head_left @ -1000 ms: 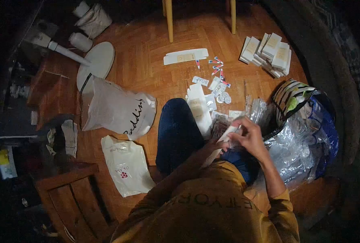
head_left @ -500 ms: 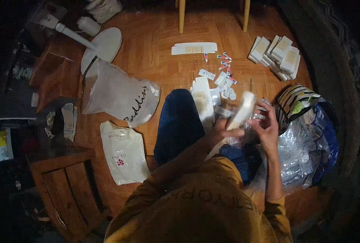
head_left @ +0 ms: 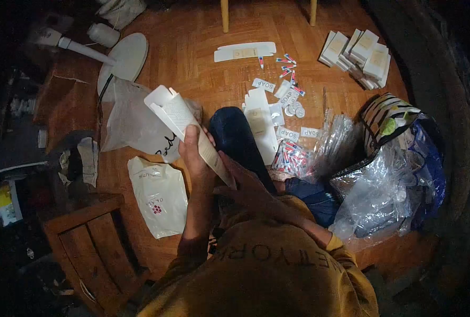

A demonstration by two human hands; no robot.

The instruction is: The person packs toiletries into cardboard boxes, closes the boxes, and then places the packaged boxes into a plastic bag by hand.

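A long white carton [head_left: 184, 124] with a patterned panel is in my left hand [head_left: 195, 156], its upper end flap open. My left thumb lies over the carton's face. At the carton's lower end is my right hand [head_left: 240, 182], its fingers close against the side and partly hidden. In front of my legs lie flat white cartons [head_left: 261, 124], soap packets [head_left: 287, 133], a clear bag of small toothpaste tubes [head_left: 293, 158] and several loose tubes [head_left: 293, 76]. Round packets [head_left: 296, 110] sit beside the soap.
Stacked cartons [head_left: 369, 58] stand at the back right. An open striped bag [head_left: 388, 119] holding clear plastic packs [head_left: 377, 185] is on my right. To the left are a bedding bag [head_left: 129, 116], a cream plastic bag [head_left: 158, 198], a round white base [head_left: 129, 58] and a wooden cabinet [head_left: 92, 248].
The carton has moved left and now slants up to the left, its end open. My right hand has crossed from the clear plastic to the carton's lower end. The toothpaste bag has come into plain view.
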